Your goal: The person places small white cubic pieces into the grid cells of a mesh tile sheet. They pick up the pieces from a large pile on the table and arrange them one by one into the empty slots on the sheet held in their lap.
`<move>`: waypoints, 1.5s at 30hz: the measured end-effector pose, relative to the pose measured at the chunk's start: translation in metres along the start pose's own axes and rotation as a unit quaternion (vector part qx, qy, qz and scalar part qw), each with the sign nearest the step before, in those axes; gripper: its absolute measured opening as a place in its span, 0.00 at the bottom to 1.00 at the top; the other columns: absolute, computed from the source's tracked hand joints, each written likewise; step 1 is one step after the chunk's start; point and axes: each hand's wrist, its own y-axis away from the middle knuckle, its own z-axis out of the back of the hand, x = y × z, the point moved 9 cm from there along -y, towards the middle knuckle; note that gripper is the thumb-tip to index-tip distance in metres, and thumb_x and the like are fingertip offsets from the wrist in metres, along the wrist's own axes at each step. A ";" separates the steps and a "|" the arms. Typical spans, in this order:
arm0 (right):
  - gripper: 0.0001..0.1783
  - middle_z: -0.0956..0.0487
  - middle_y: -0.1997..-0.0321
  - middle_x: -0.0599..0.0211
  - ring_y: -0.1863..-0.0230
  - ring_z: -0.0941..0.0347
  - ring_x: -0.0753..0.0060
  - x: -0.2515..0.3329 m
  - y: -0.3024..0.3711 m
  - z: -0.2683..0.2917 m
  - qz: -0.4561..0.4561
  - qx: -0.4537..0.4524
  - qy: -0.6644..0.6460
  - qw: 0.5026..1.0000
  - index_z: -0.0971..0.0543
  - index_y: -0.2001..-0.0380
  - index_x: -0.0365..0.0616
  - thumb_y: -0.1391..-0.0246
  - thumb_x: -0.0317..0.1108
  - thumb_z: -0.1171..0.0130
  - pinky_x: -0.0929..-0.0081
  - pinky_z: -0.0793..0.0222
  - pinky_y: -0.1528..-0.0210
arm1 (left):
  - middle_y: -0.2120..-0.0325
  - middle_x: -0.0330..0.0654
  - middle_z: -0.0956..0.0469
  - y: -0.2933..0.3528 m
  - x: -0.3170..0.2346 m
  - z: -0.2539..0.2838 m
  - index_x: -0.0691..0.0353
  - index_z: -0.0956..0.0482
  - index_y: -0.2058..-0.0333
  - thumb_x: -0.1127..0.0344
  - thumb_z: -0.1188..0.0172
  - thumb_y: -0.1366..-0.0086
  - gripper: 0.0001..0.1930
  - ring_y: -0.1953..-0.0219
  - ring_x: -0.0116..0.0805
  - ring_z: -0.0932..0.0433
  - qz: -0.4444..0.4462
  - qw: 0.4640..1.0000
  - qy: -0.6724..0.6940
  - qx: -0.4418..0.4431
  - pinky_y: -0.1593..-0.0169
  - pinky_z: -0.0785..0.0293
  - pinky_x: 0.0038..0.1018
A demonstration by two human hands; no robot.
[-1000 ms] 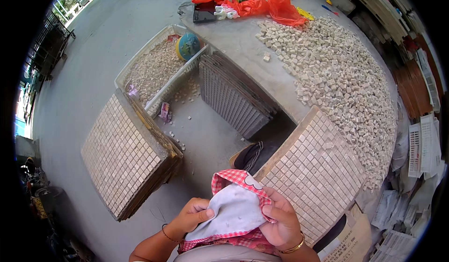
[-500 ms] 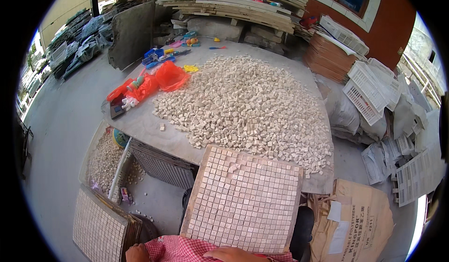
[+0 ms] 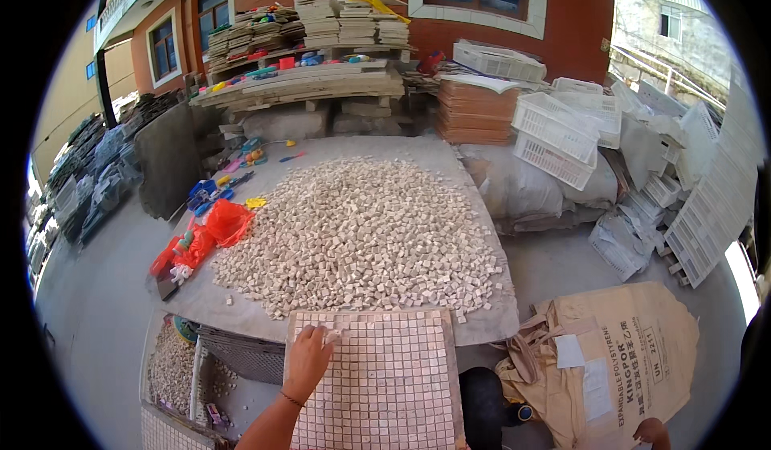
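Note:
My left hand (image 3: 309,362) reaches over the upper left part of a board covered with square stone mosaic tiles (image 3: 377,386). Its fingers are drawn together at a few loose pale stone tiles (image 3: 333,335) lying on top of the rows. Just beyond the board, a wide heap of small stone cubes (image 3: 361,233) covers much of the grey table (image 3: 490,321). Far off to the right, my right hand (image 3: 652,432) is low beside the brown sack (image 3: 634,353), its fingers curled; whatever they may hold is hidden.
Orange-red plastic bags (image 3: 229,222) and colourful toys lie along the table's left side. Below it stand a container of stone pieces (image 3: 171,362) and stacked boards (image 3: 241,362). White plastic crates (image 3: 554,132) and a stack of reddish-brown sheets (image 3: 478,108) rise at right.
My view has tilted up and turned right. My left hand has moved from my lap up onto the tile board. My right hand has left the board's near edge for the far right.

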 end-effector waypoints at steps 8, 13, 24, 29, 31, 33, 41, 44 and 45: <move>0.09 0.29 0.77 0.59 0.76 0.33 0.59 0.066 0.370 0.155 -0.088 -0.384 0.272 0.878 0.25 0.73 0.41 0.47 0.35 0.43 0.67 0.38 0.72 | 0.74 0.53 0.27 -0.006 -0.008 -0.012 0.69 0.25 0.63 0.65 0.48 0.37 0.12 0.67 0.52 0.28 -0.112 0.991 -0.057 0.055 0.62 0.31 0.43; 0.12 0.30 0.82 0.63 0.83 0.37 0.71 0.111 0.541 0.139 -0.129 -0.651 0.301 0.684 0.27 0.77 0.42 0.42 0.35 0.46 0.72 0.42 0.79 | 0.66 0.55 0.25 -0.013 -0.041 -0.003 0.70 0.22 0.62 0.64 0.46 0.37 0.13 0.61 0.52 0.27 -0.011 0.990 -0.072 0.118 0.56 0.30 0.40; 0.12 0.41 0.83 0.76 0.84 0.48 0.84 0.006 0.454 0.147 -0.113 -0.615 -0.179 0.759 0.32 0.60 0.43 0.38 0.40 0.50 0.81 0.52 0.81 | 0.65 0.53 0.23 -0.007 -0.067 0.002 0.68 0.21 0.62 0.61 0.44 0.36 0.15 0.61 0.49 0.25 0.047 0.982 -0.084 0.162 0.55 0.29 0.37; 0.13 0.43 0.83 0.78 0.85 0.51 0.85 0.048 0.456 0.186 0.080 -0.608 -0.230 0.756 0.32 0.59 0.45 0.36 0.43 0.54 0.80 0.54 0.82 | 0.66 0.53 0.22 -0.011 -0.079 -0.005 0.68 0.21 0.63 0.63 0.43 0.37 0.13 0.63 0.47 0.25 0.009 0.987 -0.068 0.146 0.57 0.29 0.36; 0.13 0.43 0.83 0.77 0.86 0.50 0.85 0.086 0.445 0.200 0.148 -0.592 -0.162 0.776 0.32 0.59 0.45 0.36 0.43 0.56 0.80 0.55 0.83 | 0.67 0.52 0.22 -0.010 -0.076 -0.005 0.68 0.21 0.64 0.63 0.43 0.37 0.12 0.65 0.47 0.24 -0.032 0.990 -0.065 0.119 0.59 0.28 0.36; 0.14 0.42 0.83 0.76 0.84 0.47 0.83 0.060 0.420 0.194 0.084 -0.568 -0.200 0.794 0.31 0.59 0.44 0.36 0.44 0.56 0.80 0.54 0.82 | 0.68 0.52 0.22 -0.006 -0.054 -0.007 0.69 0.21 0.65 0.64 0.43 0.37 0.11 0.67 0.47 0.24 -0.024 0.991 -0.062 0.113 0.62 0.27 0.35; 0.20 0.24 0.60 0.50 0.58 0.29 0.47 -0.057 0.024 -0.020 0.039 0.018 -0.150 0.988 0.27 0.59 0.37 0.49 0.42 0.45 0.60 0.33 0.54 | 0.75 0.45 0.25 -0.008 0.026 -0.010 0.67 0.21 0.71 0.73 0.40 0.45 0.04 0.73 0.41 0.25 0.081 0.990 0.069 0.090 0.69 0.30 0.31; 0.21 0.24 0.59 0.50 0.57 0.28 0.48 -0.032 0.026 0.008 0.047 -0.007 -0.106 0.993 0.27 0.57 0.38 0.46 0.44 0.46 0.59 0.33 0.54 | 0.75 0.46 0.24 0.003 0.039 -0.012 0.65 0.20 0.70 0.72 0.39 0.45 0.04 0.72 0.44 0.25 0.068 0.989 0.090 0.095 0.66 0.29 0.32; 0.22 0.24 0.58 0.51 0.56 0.28 0.48 -0.037 0.025 -0.001 0.030 0.024 -0.117 0.992 0.27 0.55 0.39 0.44 0.46 0.47 0.59 0.32 0.53 | 0.74 0.46 0.23 0.006 0.040 -0.009 0.65 0.20 0.70 0.72 0.39 0.45 0.04 0.71 0.45 0.24 0.061 0.991 0.086 0.085 0.65 0.28 0.33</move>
